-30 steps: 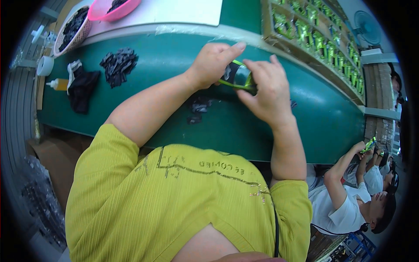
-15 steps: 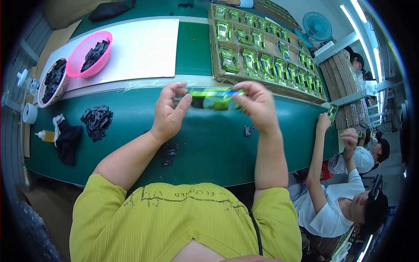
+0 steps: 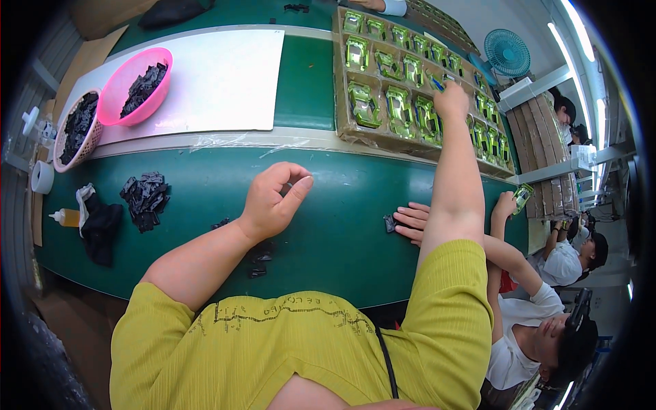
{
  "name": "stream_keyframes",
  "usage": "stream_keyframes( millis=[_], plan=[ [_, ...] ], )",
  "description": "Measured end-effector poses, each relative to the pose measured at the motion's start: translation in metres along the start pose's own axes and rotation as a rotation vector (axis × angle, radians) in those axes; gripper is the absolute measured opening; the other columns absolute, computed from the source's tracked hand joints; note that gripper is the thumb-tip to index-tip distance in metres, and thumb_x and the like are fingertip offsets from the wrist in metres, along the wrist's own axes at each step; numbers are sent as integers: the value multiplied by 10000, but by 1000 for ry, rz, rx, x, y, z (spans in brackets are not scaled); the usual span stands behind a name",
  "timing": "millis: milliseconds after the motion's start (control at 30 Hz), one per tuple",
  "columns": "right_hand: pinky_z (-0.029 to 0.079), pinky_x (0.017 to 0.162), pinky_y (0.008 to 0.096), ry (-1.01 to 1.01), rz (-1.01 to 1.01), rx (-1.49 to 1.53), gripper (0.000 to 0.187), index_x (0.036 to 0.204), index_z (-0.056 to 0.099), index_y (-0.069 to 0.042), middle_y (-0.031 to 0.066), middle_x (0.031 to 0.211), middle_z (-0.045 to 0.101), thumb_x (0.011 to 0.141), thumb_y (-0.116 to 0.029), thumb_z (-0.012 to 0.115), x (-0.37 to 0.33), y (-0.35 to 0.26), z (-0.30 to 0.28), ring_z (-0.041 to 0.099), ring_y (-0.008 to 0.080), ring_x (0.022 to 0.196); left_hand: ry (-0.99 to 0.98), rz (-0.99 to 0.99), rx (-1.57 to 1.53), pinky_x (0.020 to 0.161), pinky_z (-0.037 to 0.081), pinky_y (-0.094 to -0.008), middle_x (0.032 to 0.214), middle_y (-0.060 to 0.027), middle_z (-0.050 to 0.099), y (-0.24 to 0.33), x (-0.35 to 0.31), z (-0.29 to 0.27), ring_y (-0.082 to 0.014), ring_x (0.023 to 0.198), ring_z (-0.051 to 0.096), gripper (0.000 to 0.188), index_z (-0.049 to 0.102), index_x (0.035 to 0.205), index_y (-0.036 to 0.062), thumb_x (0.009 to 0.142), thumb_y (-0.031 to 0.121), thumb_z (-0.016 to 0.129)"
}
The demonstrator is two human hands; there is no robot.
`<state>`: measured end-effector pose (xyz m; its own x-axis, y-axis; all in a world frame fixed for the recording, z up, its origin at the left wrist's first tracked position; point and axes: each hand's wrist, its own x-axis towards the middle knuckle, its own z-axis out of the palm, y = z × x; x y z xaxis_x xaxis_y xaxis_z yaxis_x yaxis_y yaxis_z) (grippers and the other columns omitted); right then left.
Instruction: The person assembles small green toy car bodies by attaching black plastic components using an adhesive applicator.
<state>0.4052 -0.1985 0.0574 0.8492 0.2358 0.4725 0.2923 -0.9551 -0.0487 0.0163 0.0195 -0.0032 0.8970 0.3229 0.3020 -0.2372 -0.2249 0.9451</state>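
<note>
My right hand (image 3: 452, 101) reaches into the divided tray (image 3: 345, 126), its fingers closed on a shiny green plastic part with a blue patch (image 3: 436, 82) in one compartment. The hand partly covers that part. Above the green table, my left hand (image 3: 272, 201) is curled, thumb tip against the fingers, with nothing visible in it. Similar green parts (image 3: 364, 104) fill many of the tray's compartments. Near my right forearm, a co-worker's hand (image 3: 413, 222) lies flat beside a few small black pieces (image 3: 389, 223). Other black pieces (image 3: 258, 258) lie by my left forearm.
A pile of black pieces (image 3: 145, 199), a black cloth (image 3: 101, 229) and a bottle of yellowish liquid (image 3: 67, 217) are at left. Behind them stand a pink bowl (image 3: 164, 61) and a pale basket (image 3: 65, 160) of black pieces. A co-worker's other hand (image 3: 504, 205) holds a green part.
My right hand has moved from in front of me to the tray with the green part. My left hand has let go of it. A co-worker's hand has come in beneath my right arm.
</note>
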Motion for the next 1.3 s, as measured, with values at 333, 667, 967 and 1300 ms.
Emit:
stream_keyframes(
  millis=[333, 667, 967, 1300],
  plan=[
    [360, 1062, 429, -244, -110, 81, 554, 1334, 488, -48, 213, 1384, 453, 858, -315, 589, -7, 15, 3, 460, 367, 1255, -21, -32, 31, 602, 465, -277, 800, -78, 614, 6, 2, 5, -144, 650, 569, 188, 631, 909, 20, 897, 206, 618],
    [463, 929, 467, -132, -97, -95, 476, 1142, 618, -12, 237, 1133, 624, 824, -366, 636, 38, 48, 53, 588, 399, 1075, 9, 178, 111, 654, 486, -393, 803, -133, 636, 5, 4, 0, -329, 753, 613, 201, 644, 851, 67, 871, 263, 609],
    [470, 879, 465, -248, -197, -135, 383, 1064, 673, -28, 223, 1055, 652, 891, -335, 523, 80, 73, 78, 611, 377, 1021, -41, 71, 105, 623, 472, -381, 763, -101, 631, 7, -2, -1, -291, 706, 607, 221, 627, 848, 68, 866, 288, 624],
    [480, 867, 354, -270, -298, 254, 387, 1125, 647, -24, 159, 1058, 676, 890, -329, 603, -28, -22, -20, 647, 275, 996, 151, 279, 147, 626, 476, -385, 756, -114, 620, 8, 6, 2, -289, 696, 604, 203, 631, 826, 60, 823, 261, 662]
  ],
)
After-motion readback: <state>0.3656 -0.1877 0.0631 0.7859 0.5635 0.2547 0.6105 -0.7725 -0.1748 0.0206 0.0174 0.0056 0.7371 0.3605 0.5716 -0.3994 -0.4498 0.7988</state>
